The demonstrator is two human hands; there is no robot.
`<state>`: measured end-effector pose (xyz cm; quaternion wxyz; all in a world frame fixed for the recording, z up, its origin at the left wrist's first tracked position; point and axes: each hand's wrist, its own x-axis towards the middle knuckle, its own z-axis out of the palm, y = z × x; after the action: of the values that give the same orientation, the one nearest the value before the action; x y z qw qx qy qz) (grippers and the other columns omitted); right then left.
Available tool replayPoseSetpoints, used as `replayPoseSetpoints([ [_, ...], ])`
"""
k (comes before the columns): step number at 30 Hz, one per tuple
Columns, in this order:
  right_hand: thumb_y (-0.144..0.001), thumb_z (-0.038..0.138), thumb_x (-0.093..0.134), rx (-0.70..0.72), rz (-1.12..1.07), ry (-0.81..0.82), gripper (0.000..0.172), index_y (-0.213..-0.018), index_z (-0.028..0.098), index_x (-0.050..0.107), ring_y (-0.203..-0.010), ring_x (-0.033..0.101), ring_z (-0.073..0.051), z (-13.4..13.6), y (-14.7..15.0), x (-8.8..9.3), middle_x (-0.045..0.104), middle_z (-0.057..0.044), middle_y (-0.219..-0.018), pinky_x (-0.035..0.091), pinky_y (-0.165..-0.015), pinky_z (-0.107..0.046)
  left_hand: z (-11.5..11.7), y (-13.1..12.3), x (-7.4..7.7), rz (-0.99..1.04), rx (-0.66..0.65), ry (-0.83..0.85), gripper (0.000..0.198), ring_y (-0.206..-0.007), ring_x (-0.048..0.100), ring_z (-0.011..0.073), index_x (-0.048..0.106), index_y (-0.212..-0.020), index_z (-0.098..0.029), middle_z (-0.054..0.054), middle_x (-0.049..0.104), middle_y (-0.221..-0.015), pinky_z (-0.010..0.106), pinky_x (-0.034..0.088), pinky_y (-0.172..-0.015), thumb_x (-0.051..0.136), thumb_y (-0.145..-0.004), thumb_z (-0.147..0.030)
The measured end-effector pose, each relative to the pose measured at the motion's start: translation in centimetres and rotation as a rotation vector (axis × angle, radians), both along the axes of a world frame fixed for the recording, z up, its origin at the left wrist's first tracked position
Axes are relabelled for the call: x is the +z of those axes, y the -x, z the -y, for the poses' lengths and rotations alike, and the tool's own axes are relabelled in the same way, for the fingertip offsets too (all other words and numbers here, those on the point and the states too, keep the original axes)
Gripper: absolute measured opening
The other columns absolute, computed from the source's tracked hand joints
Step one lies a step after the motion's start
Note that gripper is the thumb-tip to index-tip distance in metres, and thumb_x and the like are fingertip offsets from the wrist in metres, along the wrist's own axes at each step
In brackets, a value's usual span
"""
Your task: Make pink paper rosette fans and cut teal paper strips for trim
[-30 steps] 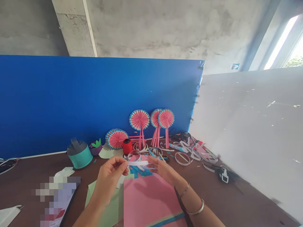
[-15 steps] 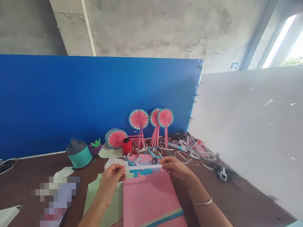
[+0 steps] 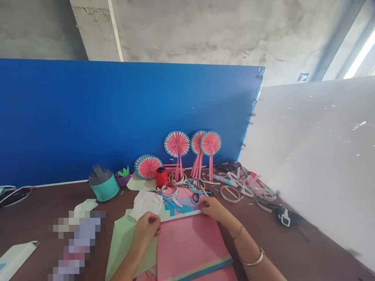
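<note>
A strip of white tape (image 3: 181, 216) runs between my two hands, along the far edge of a pink sheet of paper (image 3: 190, 244). Pinched fingers of my left hand (image 3: 149, 228) hold its left end, near the sheet's far left corner. At the far right corner, my right hand (image 3: 215, 210) grips the other end. Whether the strip touches the paper along its whole length, I cannot tell. Cream and blue bands cross the near part of the pink sheet. Green paper (image 3: 121, 242) lies under my left wrist.
Pink pleated paper fans (image 3: 177, 144) lean against the blue partition (image 3: 88, 113). Scissors (image 3: 195, 198), tape rolls (image 3: 169, 190) and blue scraps lie beyond the sheet. A teal container (image 3: 104, 188) and a red object (image 3: 161, 176) stand behind. Curled white strips (image 3: 247, 187) pile up at right.
Both hands have lowered the strip toward me, down to the pink sheet's far edge. Its left end now sits lower than its right. The view has shifted slightly.
</note>
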<state>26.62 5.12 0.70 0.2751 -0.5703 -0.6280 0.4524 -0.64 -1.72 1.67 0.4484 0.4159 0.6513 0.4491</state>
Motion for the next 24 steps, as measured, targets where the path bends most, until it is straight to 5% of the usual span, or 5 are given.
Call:
replayPoseSetpoints([
  [11, -0.061, 0.002, 0.05, 0.005, 0.161, -0.085, 0.03, -0.084, 0.016, 0.061, -0.055, 0.047, -0.01, -0.1, 0.1, -0.7, 0.049, 0.006, -0.059, 0.03, -0.052, -0.021, -0.4, 0.3, -0.7, -0.258, -0.083, -0.058, 0.005, -0.049, 0.059, 0.0154, 0.053, -0.057, -0.022, -0.003, 0.058, -0.048, 0.024, 0.046, -0.051, 0.054, -0.061, -0.025],
  [17, -0.061, 0.004, 0.053, -0.014, 0.225, -0.116, 0.029, -0.084, 0.017, 0.063, -0.058, 0.048, -0.011, 0.1, 0.2, -0.6, 0.052, 0.005, -0.062, 0.031, -0.055, -0.021, -0.4, 0.6, -1.3, -0.169, -0.103, -0.024, 0.006, -0.051, 0.061, 0.016, 0.053, -0.06, -0.022, -0.003, 0.06, -0.051, 0.025, 0.049, -0.054, 0.055, -0.061, -0.027],
  [24, -0.06, 0.004, 0.051, 0.015, 0.219, -0.086, 0.031, -0.086, 0.018, 0.062, -0.059, 0.05, -0.011, 0.2, -0.1, -0.3, 0.056, 0.004, -0.064, 0.033, -0.057, -0.021, 0.5, 0.4, 0.3, -0.019, -0.065, 0.011, 0.014, -0.063, 0.066, 0.0178, 0.056, -0.06, -0.019, 0.001, 0.064, -0.073, 0.03, 0.057, -0.063, 0.061, -0.062, -0.032],
])
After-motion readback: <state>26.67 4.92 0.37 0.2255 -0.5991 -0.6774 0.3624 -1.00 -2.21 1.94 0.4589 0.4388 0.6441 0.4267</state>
